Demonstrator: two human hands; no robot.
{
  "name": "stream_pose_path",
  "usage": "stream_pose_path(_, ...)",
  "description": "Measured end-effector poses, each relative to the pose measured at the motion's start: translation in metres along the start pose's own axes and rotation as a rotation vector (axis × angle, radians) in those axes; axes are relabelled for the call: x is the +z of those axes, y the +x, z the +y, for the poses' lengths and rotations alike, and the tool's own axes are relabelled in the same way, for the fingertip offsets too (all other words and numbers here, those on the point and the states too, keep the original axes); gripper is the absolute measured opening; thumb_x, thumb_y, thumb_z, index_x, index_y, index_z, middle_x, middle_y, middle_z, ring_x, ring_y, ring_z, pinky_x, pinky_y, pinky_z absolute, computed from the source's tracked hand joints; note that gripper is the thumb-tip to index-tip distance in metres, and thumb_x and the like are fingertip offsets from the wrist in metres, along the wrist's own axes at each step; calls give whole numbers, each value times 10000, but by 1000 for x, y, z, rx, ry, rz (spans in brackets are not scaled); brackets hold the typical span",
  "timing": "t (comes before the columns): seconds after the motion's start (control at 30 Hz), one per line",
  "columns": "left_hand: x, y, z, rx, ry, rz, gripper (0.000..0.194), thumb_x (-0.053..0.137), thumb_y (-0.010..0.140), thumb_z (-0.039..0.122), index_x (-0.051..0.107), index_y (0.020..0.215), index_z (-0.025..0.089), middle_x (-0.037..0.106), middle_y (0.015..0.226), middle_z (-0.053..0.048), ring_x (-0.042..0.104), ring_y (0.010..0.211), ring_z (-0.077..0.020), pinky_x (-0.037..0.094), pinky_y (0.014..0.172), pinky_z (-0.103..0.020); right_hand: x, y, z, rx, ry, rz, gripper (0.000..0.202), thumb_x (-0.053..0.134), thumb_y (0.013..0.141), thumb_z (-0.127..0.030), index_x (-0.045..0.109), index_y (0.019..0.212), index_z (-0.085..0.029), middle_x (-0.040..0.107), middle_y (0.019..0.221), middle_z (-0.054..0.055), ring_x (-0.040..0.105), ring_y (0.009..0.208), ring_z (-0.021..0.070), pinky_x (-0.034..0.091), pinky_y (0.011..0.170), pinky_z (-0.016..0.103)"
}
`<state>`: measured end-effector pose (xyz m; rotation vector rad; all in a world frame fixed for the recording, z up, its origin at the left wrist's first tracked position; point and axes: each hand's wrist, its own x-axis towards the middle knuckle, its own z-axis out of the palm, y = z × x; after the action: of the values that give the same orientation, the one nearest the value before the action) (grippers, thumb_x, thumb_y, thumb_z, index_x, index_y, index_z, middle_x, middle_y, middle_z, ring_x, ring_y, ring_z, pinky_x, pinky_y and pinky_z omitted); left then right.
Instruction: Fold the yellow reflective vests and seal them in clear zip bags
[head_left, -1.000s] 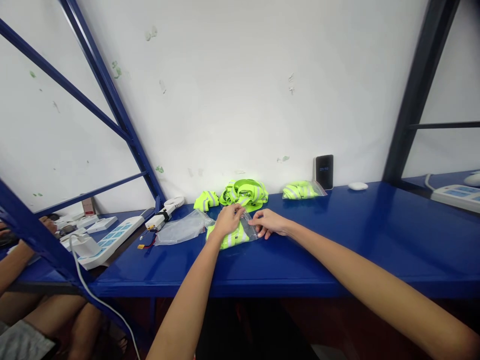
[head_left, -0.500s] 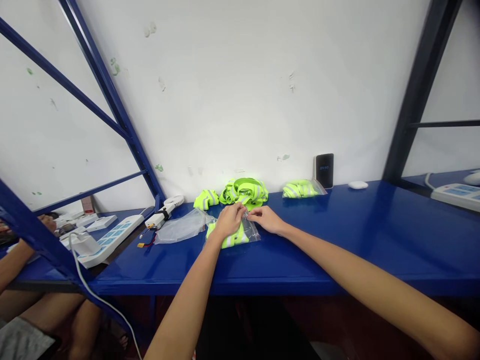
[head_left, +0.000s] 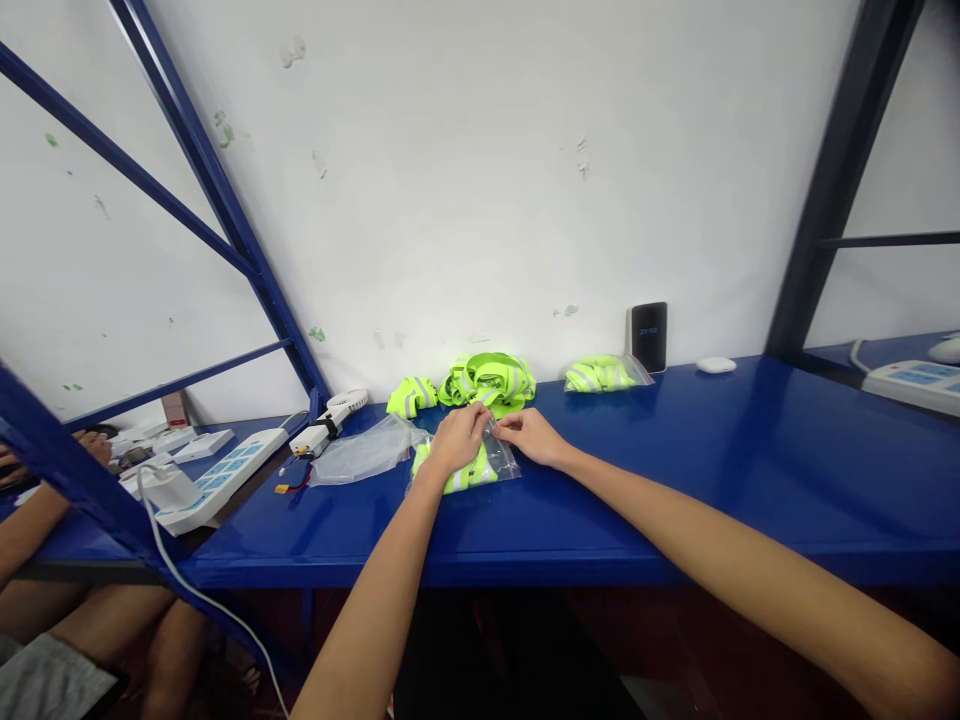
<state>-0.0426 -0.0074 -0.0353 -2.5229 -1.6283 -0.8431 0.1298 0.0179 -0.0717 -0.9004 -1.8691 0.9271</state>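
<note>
A clear zip bag (head_left: pixel 507 464) with a folded neon-yellow reflective strap (head_left: pixel 471 474) inside lies on the blue table. My left hand (head_left: pixel 459 438) is over the bag, its fingers closed on the bag's upper edge. Pinched at the same edge, just to the right, is my right hand (head_left: pixel 529 436). The fingertips of both hands nearly meet there and partly hide the edge. Right behind them sits a loose coiled pile of the same reflective strap (head_left: pixel 491 380). A smaller folded strap (head_left: pixel 412 397) rests to its left.
Left of my hands lie flat clear bags (head_left: pixel 367 452), a small white fan (head_left: pixel 346 402) and wiring. A filled bag (head_left: pixel 604 374), a phone (head_left: pixel 649 337) and a white case (head_left: pixel 716 365) line the back. Beyond the blue frame are a power strip (head_left: pixel 225 480) and another person's hand (head_left: pixel 94 446).
My hands stay on the bag's upper edge with only slight finger movement. The view has shifted a little. The other person's hand at the left has moved slightly.
</note>
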Motion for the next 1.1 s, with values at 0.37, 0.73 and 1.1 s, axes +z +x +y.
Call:
stream_pose_path(0.37, 2, 2, -5, -12, -108, 8, 266, 427, 928, 362, 623, 861, 194, 665, 773, -11, 572, 695, -160, 331, 614, -254, 4, 1, -1, -22, -138, 63, 229, 586, 779, -305, 728, 741, -129, 693, 688, 37, 566, 640, 154, 380, 600, 245)
stream_pose_path(0.73, 2, 10, -18, 3, -421, -40, 203, 515, 824, 300, 608, 737, 142, 623, 720, -11, 534, 661, -134, 391, 631, -236, 3, -2, -8, 31, -148, 19, 312, 582, 807, -384, 705, 686, -124, 642, 638, 29, 518, 606, 141, 349, 575, 245)
stream_pose_path(1.1, 0, 11, -13, -94, -203, -43, 221, 471, 842, 319, 601, 773, 155, 611, 714, -13, 519, 653, -145, 346, 612, -246, -1, -3, -12, -112, -274, -64, 317, 518, 840, -286, 585, 568, -137, 411, 500, -39, 331, 509, 86, 246, 528, 240)
